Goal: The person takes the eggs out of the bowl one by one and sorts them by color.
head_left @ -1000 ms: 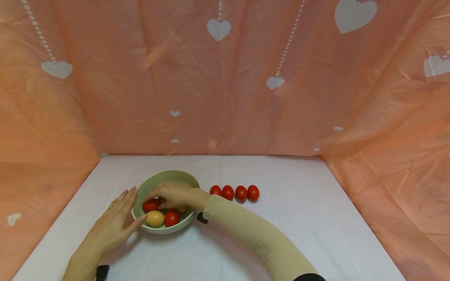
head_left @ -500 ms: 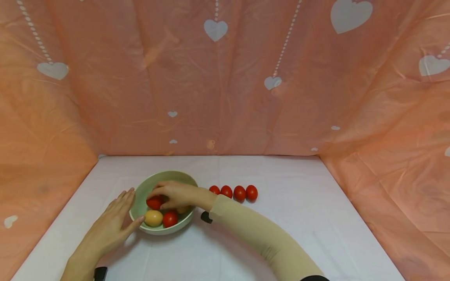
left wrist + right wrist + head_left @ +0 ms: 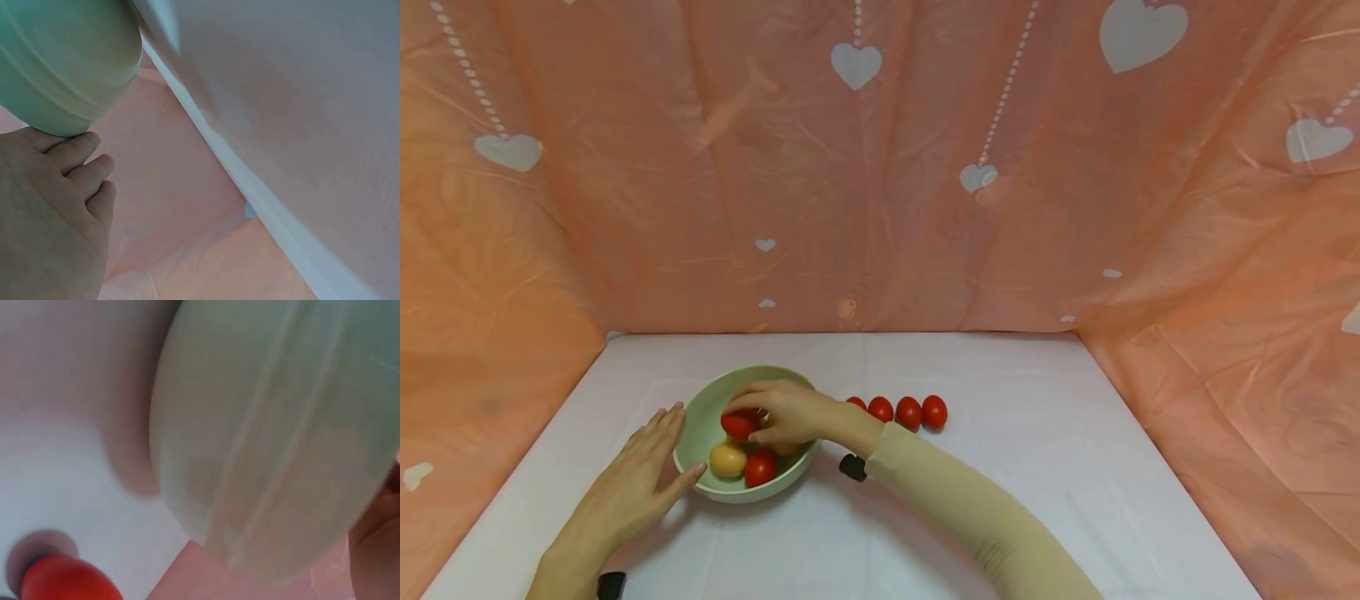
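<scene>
A pale green bowl stands on the left half of the table. My right hand reaches over its right rim and grips a red egg-shaped tomato between thumb and fingers, inside the bowl. Below that tomato lie a yellow egg-shaped fruit and another red tomato; more yellow shows partly under the right hand. With fingers extended, my left hand rests against the bowl's left side, its thumb at the near rim. In the left wrist view the fingers touch the bowl's outer wall.
Several red tomatoes stand in a row right of the bowl, the leftmost partly behind the right wrist; one tomato shows in the right wrist view. A white cloth covers the table. Orange curtains with white hearts enclose the back and sides.
My right hand has lifted the gripped tomato slightly and drawn it to the right, uncovering yellow beneath it. The left hand keeps its place on the bowl. The whole view has shifted slightly.
</scene>
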Motion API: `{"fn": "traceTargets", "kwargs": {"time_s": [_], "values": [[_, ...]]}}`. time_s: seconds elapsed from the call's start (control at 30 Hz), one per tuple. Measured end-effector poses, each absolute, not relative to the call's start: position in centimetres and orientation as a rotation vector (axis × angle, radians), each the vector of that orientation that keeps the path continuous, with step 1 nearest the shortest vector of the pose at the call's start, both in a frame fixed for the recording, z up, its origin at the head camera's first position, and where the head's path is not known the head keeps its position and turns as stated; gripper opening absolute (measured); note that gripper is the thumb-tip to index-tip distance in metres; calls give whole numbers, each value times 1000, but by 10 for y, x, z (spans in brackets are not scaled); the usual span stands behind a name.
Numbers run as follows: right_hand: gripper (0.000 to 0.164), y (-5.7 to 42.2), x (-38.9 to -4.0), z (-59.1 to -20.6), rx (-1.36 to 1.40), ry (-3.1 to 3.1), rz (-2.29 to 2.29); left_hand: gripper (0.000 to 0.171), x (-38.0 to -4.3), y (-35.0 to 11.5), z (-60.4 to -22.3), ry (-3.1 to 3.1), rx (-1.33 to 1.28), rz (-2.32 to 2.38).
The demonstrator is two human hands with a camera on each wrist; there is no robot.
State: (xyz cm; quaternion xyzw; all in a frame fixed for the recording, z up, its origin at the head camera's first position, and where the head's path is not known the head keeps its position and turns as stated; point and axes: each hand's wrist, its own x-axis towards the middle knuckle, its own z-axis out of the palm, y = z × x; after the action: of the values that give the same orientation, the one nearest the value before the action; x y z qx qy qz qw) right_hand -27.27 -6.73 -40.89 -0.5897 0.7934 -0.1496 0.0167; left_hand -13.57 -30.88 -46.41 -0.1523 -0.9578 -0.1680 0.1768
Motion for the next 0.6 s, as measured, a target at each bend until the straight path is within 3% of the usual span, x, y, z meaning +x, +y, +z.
{"fn": "traceTargets", "kwargs": {"time_s": [0.23, 0.6], "values": [[46, -47, -270, -408, -1859, 2475, -696, 86, -135, -308, -465, -2699, -435, -466], [47, -9, -266, -407, -1678, 2475, -1114, 85, -135, -307, -465, -2704, -420, -485]]}}
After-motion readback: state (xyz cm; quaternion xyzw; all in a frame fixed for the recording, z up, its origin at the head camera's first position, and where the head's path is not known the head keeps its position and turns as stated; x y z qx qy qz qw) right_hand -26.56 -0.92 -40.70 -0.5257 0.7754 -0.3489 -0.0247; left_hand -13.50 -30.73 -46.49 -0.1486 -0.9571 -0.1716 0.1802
